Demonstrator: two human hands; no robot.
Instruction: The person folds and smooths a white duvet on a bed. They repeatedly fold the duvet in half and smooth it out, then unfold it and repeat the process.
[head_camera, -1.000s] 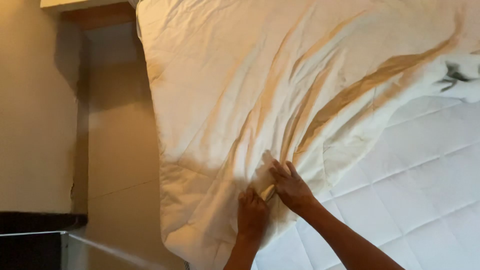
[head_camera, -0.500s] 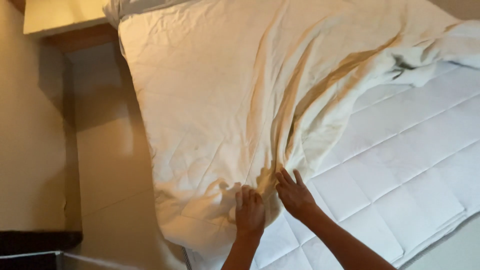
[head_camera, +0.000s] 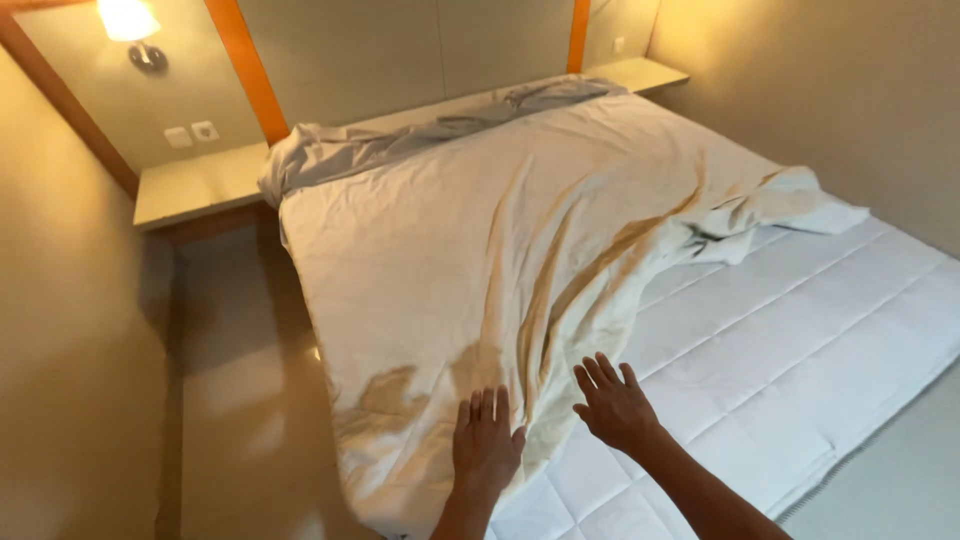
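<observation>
Both hands have let go of the sheet's (head_camera: 470, 260) fold; left hand (head_camera: 487, 445) and right hand (head_camera: 612, 405) hover, fingers spread, over the bed (head_camera: 800, 340).

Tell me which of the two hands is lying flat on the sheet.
The left hand: its palm and fingers press flat on the cream sheet. The right hand hovers with spread fingers by the sheet's edge, over the quilted white mattress.

Two hands: left hand (head_camera: 486, 443), right hand (head_camera: 612, 405). One white sheet (head_camera: 480, 260), one quilted mattress (head_camera: 800, 350), one wall lamp (head_camera: 135, 30), two wall sockets (head_camera: 191, 134).
</observation>
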